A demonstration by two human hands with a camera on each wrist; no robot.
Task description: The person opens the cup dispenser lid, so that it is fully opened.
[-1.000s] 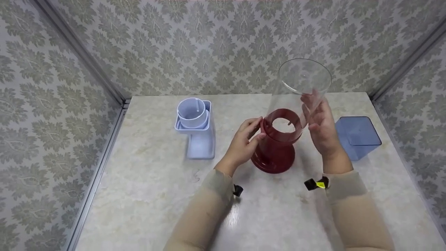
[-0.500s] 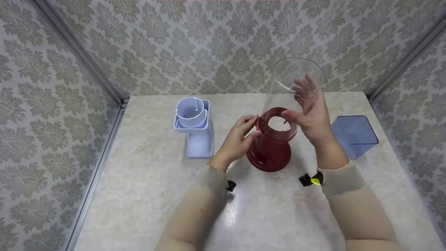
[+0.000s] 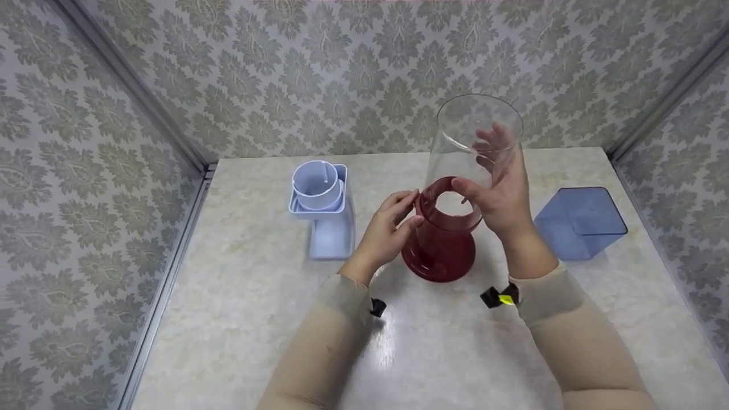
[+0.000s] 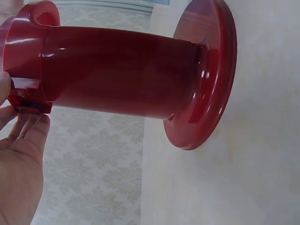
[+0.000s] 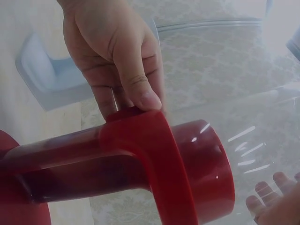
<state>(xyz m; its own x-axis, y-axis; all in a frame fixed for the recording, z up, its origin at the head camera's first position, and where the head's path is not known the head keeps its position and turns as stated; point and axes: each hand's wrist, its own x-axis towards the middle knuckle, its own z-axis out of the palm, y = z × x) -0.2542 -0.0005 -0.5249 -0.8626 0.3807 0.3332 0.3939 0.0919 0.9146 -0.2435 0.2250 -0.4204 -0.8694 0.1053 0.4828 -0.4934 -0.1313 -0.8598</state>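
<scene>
A glossy red stand [image 3: 438, 256] with a wide round foot stands upright, and a clear flared container [image 3: 453, 151] rises from its ring-shaped collar. My left hand [image 3: 380, 236] pinches a small tab on the side of that collar, as the left wrist view shows with the red stand [image 4: 122, 70] lying sideways in the picture. On the right, my right hand [image 3: 504, 196] holds the clear container, thumb at the near side and fingers round the far side. In the right wrist view the fingers of the right hand [image 5: 281, 204] show beside the clear wall.
Left of the red stand is a pale blue stand [image 3: 331, 239] with a square top holding a round pale blue cup [image 3: 315, 196]. A see-through blue square container [image 3: 581, 225] sits at the right. Patterned walls [image 3: 364, 80] enclose the marbled table [image 3: 245, 296].
My right hand has moved left and its thumb has come round to the near side of the clear container. The container has shifted slightly left; my left hand keeps its hold on the collar.
</scene>
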